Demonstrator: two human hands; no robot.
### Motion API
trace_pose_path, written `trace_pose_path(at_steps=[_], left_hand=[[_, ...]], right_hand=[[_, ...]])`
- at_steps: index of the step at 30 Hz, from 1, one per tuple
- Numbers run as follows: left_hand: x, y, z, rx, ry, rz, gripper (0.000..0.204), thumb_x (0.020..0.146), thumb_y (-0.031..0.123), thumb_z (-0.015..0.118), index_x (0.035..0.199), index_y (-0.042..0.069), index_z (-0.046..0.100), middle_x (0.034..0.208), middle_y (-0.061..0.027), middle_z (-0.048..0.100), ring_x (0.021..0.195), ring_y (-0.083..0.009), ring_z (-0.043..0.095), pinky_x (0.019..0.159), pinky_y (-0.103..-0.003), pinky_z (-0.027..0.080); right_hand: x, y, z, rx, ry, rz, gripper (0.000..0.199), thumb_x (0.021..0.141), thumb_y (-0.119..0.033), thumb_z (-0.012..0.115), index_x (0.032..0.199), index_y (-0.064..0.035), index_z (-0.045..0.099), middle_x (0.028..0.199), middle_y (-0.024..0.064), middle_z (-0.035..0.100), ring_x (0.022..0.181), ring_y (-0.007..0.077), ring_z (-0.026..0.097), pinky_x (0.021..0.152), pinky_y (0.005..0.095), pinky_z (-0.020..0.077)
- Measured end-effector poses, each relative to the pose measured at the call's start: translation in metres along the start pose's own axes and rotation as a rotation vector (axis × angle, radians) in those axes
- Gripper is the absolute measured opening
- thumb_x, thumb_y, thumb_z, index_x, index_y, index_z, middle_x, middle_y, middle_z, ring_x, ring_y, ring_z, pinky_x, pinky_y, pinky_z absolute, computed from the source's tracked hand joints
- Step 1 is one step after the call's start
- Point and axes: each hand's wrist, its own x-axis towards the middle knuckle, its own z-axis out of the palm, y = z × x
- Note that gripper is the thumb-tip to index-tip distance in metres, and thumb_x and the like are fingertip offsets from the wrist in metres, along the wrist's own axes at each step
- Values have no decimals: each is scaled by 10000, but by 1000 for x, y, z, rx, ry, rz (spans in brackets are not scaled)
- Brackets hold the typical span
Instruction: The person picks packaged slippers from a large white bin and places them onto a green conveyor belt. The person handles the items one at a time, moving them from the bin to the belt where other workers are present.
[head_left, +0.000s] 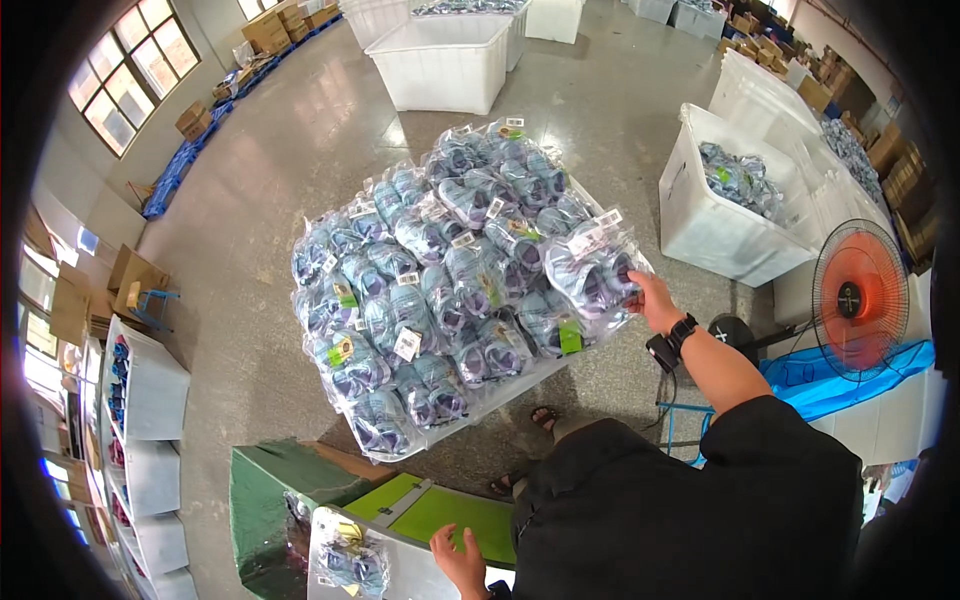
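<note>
My right hand [652, 302] is closed on the edge of a clear plastic bag holding a pair of blue and purple shoes [590, 278]. This bagged pair is at the right side of a heap of similar bagged shoes [420, 290], several with white or green tags. They fill a white bin [480, 405], whose near rim shows below them. Low in the view, my left hand [460, 562] has its fingers apart and holds nothing. It is beside a light grey tabletop [400, 572], where another bagged pair of shoes [352, 560] lies.
A green-covered box [262, 505] and a lime-green panel [445, 520] are near the tabletop. At right are an orange fan [855, 300] and a white bin [715, 220] of bagged shoes. Another white bin [445, 65] stands beyond; more bins [155, 400] line the left.
</note>
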Motion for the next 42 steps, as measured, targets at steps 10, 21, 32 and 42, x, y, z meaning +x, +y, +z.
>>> trace_pose_path(at_steps=[10,21,32,42], left_hand=[[-27,30,64,35,-20,-76,287,901,132,732,1131,-21,652,1088,-128,619,978,-230,634,727,-339,568],[-14,59,96,-33,-56,-122,314,879,130,758,1147,-4,663,1061,-140,664,963,-270,667,737,-377,564],[1,67,98,-111,-110,-142,349,902,80,731,1214,-29,620,1068,-155,701,963,-234,708,777,-347,592],[-33,47,94,-112,-80,-275,311,923,90,726,1192,-36,634,1030,-132,704,903,-199,697,767,-327,593]], right_hand=[[80,31,-37,-283,17,213,481,889,-330,774,1258,-101,566,1064,38,683,707,160,643,606,286,506],[70,-4,-70,-17,-155,275,374,951,-353,639,1161,-47,595,956,92,698,659,215,688,534,312,492],[-17,2,-7,-152,-782,278,408,1095,-362,508,1282,-12,603,1164,155,721,983,265,737,830,360,597],[49,1,-52,-1307,-116,-921,715,790,-339,854,1434,-192,581,1541,140,389,1445,379,355,1152,543,325]])
